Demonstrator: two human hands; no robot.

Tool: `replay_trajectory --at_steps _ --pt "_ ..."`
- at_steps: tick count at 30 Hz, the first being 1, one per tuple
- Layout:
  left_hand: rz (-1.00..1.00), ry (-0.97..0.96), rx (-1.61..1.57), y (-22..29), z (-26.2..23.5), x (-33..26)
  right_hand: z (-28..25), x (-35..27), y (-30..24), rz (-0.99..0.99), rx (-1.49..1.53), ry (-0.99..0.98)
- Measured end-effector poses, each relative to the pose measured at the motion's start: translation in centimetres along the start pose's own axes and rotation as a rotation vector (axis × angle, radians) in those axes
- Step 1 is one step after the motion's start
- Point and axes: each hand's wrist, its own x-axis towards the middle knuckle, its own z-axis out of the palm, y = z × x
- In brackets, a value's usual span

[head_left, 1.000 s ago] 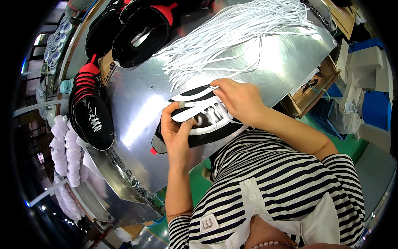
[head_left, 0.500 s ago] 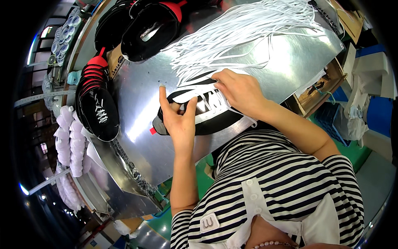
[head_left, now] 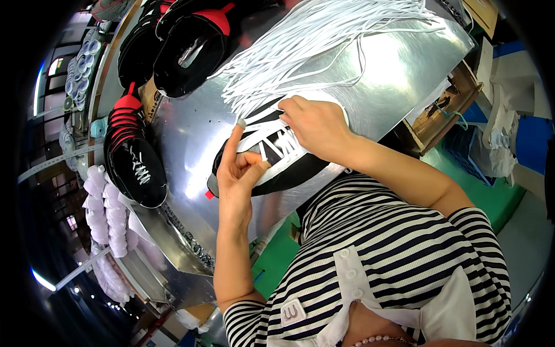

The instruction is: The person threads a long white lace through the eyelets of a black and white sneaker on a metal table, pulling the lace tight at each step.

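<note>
A black and white shoe upper (head_left: 289, 176) lies on the metal table below both hands, a red tab at its left end. A white shoelace (head_left: 287, 144) zigzags across its opening. My left hand (head_left: 236, 170) is at the left end of the upper, index finger stretched along the far side. Its thumb and curled fingers pinch the shoelace near the opening. Over the middle of the upper lies my right hand (head_left: 318, 127), thumb and fingers closed at the far row of eyelets. What those fingertips grip is hidden.
A heap of loose white laces (head_left: 300, 52) spreads across the far side of the metal table (head_left: 188, 136). Black shoe uppers with red tongues (head_left: 136, 162) are stacked at the left edge, and more black uppers (head_left: 188, 55) sit at the back left. An open wooden drawer (head_left: 448, 107) is at the right.
My left thumb and curled fingers have closed at the shoelace near the opening. The whole view has shifted slightly; my right hand stays at the far eyelets.
</note>
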Motion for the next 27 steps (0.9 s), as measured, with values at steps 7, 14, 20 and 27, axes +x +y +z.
replay_trajectory --at_steps 7,14,20,27 --pt "0.386 0.34 0.505 -0.1 -0.1 -2.9 -2.6 0.5 1.0 0.044 0.333 0.01" --pt "0.765 0.234 1.078 -0.6 4.7 -4.2 -6.5 -5.4 -0.9 -0.007 0.155 -0.214" --pt "0.632 0.203 1.09 0.0 5.0 -1.6 -8.3 -3.1 -2.1 -0.079 0.194 -0.079" --pt "0.413 0.205 0.914 -1.6 2.7 0.1 -6.7 -8.7 -2.0 -0.587 0.34 -0.642"
